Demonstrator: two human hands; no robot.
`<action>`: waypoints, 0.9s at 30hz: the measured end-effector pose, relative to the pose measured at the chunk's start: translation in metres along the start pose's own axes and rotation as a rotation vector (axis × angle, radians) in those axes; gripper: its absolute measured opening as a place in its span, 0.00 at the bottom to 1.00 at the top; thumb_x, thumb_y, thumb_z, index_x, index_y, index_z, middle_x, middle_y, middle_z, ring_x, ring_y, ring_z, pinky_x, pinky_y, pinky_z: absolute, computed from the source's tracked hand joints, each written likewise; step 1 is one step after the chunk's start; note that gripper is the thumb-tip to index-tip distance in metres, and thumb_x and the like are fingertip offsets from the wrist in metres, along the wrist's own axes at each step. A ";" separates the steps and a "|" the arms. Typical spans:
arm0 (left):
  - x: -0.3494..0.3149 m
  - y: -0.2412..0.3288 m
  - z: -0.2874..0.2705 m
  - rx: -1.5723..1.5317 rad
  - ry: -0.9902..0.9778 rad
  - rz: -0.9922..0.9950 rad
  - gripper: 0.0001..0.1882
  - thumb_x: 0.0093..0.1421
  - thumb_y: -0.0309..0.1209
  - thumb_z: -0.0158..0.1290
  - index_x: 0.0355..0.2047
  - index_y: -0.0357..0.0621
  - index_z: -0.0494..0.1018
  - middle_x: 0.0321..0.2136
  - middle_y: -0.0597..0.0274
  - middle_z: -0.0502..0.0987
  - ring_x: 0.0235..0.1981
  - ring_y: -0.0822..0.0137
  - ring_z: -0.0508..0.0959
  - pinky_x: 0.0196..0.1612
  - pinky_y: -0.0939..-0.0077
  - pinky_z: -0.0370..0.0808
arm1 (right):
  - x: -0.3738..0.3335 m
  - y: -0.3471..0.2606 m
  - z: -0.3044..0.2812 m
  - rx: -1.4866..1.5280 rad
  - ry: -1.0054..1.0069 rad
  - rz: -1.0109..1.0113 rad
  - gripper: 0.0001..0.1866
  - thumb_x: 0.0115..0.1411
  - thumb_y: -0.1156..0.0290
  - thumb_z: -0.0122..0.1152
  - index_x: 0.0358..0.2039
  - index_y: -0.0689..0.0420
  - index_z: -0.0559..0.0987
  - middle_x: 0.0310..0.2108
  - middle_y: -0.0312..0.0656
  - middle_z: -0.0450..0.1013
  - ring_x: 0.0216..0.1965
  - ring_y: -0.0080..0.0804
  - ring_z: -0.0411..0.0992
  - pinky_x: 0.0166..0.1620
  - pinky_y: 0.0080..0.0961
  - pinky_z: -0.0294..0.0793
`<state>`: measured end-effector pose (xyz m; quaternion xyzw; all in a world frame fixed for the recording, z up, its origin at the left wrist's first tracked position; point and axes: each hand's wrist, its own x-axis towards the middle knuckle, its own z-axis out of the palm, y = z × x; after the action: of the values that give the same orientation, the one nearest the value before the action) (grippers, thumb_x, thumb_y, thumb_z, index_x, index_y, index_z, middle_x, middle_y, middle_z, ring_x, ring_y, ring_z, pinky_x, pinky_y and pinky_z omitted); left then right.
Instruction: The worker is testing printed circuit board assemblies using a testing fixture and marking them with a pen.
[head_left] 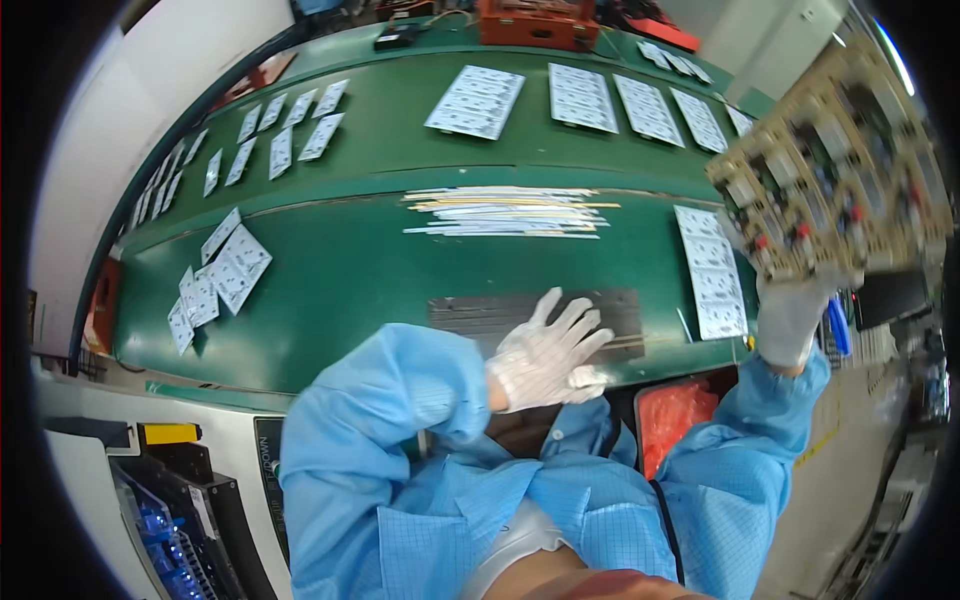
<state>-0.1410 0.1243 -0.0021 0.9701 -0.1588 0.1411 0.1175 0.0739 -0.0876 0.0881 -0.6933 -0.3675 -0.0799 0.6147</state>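
My left hand, in a white glove, is spread over a dark grooved plate at the bench's near edge; nothing shows in its fingers. Raised at the right, my gloved right hand grips the lower edge of a tan circuit board panel. White, red and dark parts stud the panel's visible side. A white printed board panel lies on the bench just left of my right hand. Thin tan sticks rest across the plate's right end.
Several white and tan strips lie in a bundle mid-bench. Smaller white boards overlap at the left. More panels stand along the green raised surface beyond. A red plastic bag sits in a bin below the near edge.
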 end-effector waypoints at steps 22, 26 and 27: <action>0.098 -0.065 -0.045 0.322 -0.270 -0.378 0.15 0.55 0.44 0.55 0.40 0.54 0.78 0.38 0.58 0.76 0.43 0.56 0.76 0.42 0.59 0.73 | -0.163 0.047 -0.129 1.153 0.537 -0.195 0.49 0.56 0.32 0.46 0.68 0.51 0.49 0.68 0.38 0.50 0.66 0.43 0.50 0.67 0.44 0.51; 0.099 -0.024 -0.047 0.675 0.270 -0.238 0.19 0.56 0.45 0.55 0.44 0.49 0.76 0.41 0.56 0.74 0.48 0.54 0.73 0.45 0.58 0.73 | -0.165 0.066 -0.127 1.467 0.301 -0.236 0.49 0.56 0.36 0.50 0.68 0.53 0.49 0.68 0.38 0.49 0.67 0.42 0.49 0.68 0.44 0.50; 0.109 -0.007 -0.036 0.448 0.153 -0.341 0.15 0.57 0.42 0.53 0.40 0.47 0.76 0.39 0.57 0.75 0.46 0.54 0.73 0.44 0.59 0.73 | -0.162 0.069 -0.124 1.427 0.296 -0.235 0.49 0.56 0.36 0.52 0.68 0.53 0.49 0.68 0.38 0.49 0.67 0.42 0.49 0.68 0.44 0.49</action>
<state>-0.0484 0.1106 0.0645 0.9711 0.0511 0.2237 -0.0660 0.0415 -0.2653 -0.0292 -0.0626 -0.3152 0.0206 0.9467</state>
